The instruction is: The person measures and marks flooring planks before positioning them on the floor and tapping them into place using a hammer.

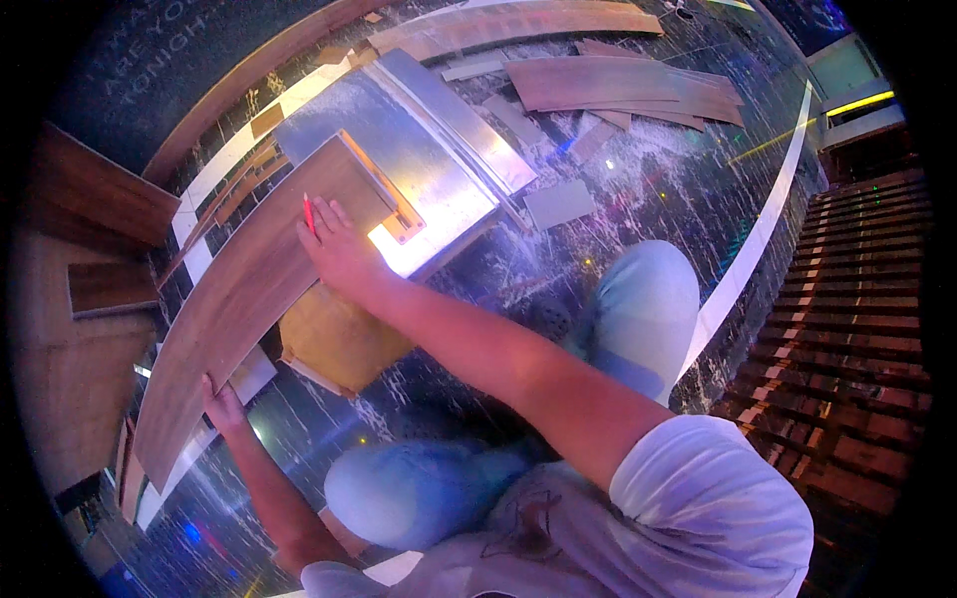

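Presently my left hand is pinching the plank by its near edge; my right hand, gripping a red pencil, is resting on it. Because the plank is overhanging the metal table, slipping left fingers could be causing tilt.

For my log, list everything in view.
Plank: one, brown, left of centre
Pencil: one, red, over plank
Bar: one, orange, plank's far end
Metal table: one, silver, upper centre
Boards: several, brown, top
Tile: one, grey, beside metal table
Block: one, yellow, right of plank
Panels: several, brown, far left
Slats: many, brown, far right
Wall: one, dark, upper left
Floor: one, dark, throughout
Shirt: one, pale, bottom
Knees: two, blue, lower centre
Arms: two, bare, lower half
Left fingers: one set, bare, plank's edge
Right fingers: one set, bare, on plank
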Demonstrator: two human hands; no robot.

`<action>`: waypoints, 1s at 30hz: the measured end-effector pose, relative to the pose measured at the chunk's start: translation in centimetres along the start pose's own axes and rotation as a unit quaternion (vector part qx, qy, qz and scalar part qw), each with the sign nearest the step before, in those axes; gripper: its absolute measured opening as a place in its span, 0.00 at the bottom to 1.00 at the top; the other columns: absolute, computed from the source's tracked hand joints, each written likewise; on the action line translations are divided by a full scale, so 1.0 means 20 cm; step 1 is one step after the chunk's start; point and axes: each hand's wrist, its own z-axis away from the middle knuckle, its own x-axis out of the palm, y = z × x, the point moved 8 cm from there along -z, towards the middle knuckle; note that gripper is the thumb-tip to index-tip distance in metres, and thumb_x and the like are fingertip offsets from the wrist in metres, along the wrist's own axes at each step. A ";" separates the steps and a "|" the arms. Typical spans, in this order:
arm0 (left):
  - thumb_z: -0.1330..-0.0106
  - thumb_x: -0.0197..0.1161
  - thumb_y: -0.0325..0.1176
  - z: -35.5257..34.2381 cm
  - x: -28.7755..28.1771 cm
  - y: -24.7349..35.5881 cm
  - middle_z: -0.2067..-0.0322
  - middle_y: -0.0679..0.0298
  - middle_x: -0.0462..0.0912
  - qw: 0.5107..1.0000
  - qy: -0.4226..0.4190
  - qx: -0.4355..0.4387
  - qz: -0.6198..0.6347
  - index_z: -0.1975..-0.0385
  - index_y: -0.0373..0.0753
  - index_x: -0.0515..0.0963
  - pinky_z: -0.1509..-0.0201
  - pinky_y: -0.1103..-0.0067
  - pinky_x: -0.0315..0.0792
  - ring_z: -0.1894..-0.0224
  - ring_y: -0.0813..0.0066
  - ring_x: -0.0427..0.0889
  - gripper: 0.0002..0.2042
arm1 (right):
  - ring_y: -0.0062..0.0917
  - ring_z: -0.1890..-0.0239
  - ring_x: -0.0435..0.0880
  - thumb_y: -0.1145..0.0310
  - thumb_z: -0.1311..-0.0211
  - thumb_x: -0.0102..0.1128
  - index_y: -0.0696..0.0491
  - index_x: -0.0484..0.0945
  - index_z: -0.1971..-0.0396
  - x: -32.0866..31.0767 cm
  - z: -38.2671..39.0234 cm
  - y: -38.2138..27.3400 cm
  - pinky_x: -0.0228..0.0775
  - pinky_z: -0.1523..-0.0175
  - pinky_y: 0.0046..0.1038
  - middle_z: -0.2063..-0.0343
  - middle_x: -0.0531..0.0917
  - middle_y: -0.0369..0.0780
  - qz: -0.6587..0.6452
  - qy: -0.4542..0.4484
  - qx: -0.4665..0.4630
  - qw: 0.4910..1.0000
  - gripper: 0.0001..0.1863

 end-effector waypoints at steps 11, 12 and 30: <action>0.29 0.58 0.23 0.12 -0.05 -0.01 0.37 0.46 0.72 0.999 -0.032 0.001 -0.026 0.38 0.23 0.66 0.24 0.64 0.60 0.35 0.61 0.72 0.21 | 0.48 0.27 0.60 0.67 0.35 0.50 0.62 0.67 0.37 -0.05 0.09 -0.02 0.44 0.22 0.46 0.32 0.64 0.59 -0.001 0.021 0.004 1.000 0.28; 0.29 0.58 0.23 0.13 -0.07 0.01 0.37 0.46 0.72 0.998 -0.041 0.006 -0.040 0.38 0.23 0.66 0.24 0.64 0.60 0.35 0.60 0.72 0.22 | 0.48 0.27 0.60 0.67 0.36 0.50 0.62 0.67 0.37 -0.06 0.10 -0.03 0.44 0.22 0.46 0.32 0.65 0.59 -0.013 0.018 0.003 1.000 0.28; 0.32 0.63 0.24 0.45 0.01 -0.08 0.38 0.54 0.73 0.998 0.007 0.038 -0.054 0.35 0.30 0.65 0.25 0.65 0.62 0.36 0.63 0.72 0.26 | 0.48 0.25 0.57 0.68 0.36 0.50 0.61 0.67 0.35 -0.15 0.27 -0.04 0.42 0.21 0.46 0.30 0.62 0.58 -0.033 -0.017 0.025 0.999 0.28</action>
